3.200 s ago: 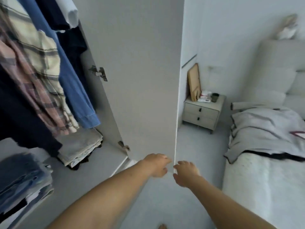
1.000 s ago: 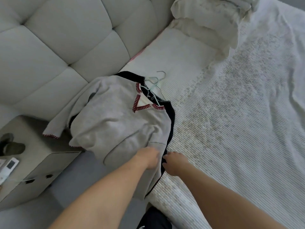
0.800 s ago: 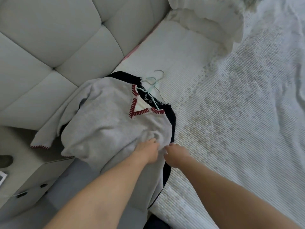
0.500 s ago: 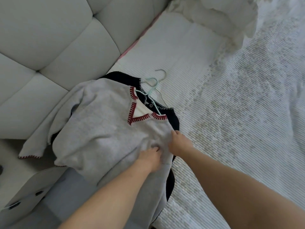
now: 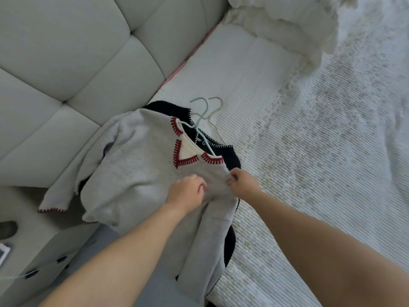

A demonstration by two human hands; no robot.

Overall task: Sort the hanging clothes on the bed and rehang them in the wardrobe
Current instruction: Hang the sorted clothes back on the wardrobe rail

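Head view: both my hands, left (image 5: 186, 191) and right (image 5: 243, 185), pinch the soft, light sweater (image 5: 141, 165) below its collar; I'd lift by the hanger (image 5: 202, 111) hook instead.

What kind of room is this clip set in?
Most likely a bedroom: a bed with a ribbed white cover, a padded grey headboard, and a bedside cabinet. Both hands grip a grey sweater on a hanger.
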